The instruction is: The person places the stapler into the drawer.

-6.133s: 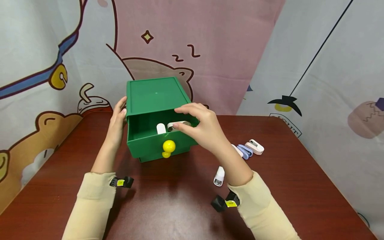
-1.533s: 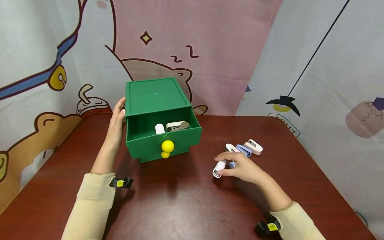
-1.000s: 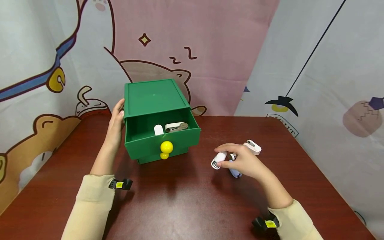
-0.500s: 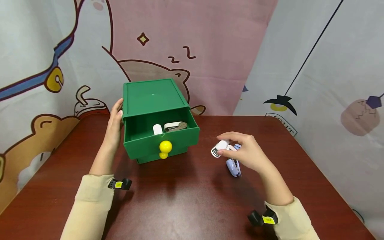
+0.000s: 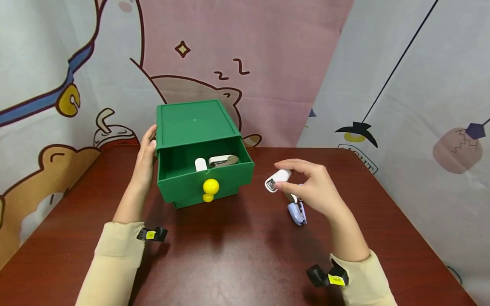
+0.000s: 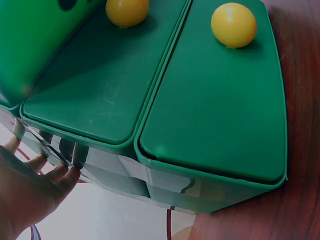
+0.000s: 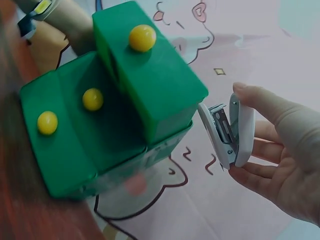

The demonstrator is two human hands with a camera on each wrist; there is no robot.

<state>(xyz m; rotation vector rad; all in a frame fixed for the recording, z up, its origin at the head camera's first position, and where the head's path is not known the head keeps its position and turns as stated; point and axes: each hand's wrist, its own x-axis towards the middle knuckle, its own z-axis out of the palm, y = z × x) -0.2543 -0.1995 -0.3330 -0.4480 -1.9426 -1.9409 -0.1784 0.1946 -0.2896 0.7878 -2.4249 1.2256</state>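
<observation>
My right hand [image 5: 319,187] pinches a small white stapler [image 5: 277,179] between thumb and fingers, above the table to the right of the green drawer cabinet [image 5: 197,123]. In the right wrist view the stapler [image 7: 243,132] has its jaws spread, close to the pulled-out top drawer [image 7: 150,75]. That drawer holds a white-and-grey stapler [image 5: 223,161] and a white rounded piece [image 5: 200,164] partly hidden by the drawer front. My left hand [image 5: 144,159] rests against the cabinet's left side; in the left wrist view its fingertips [image 6: 72,172] touch the side wall.
A light blue stapler [image 5: 297,213] lies on the brown table [image 5: 229,263] below my right hand. More staplers behind that hand are mostly hidden. A yellow knob [image 5: 211,187] sticks out from the drawer front. A patterned cloth [image 5: 291,63] hangs behind.
My right hand has come out of the drawer, gripped the white stapler on the table, lifted it and carried it up towards the cabinet. My left hand stays at the cabinet's side.
</observation>
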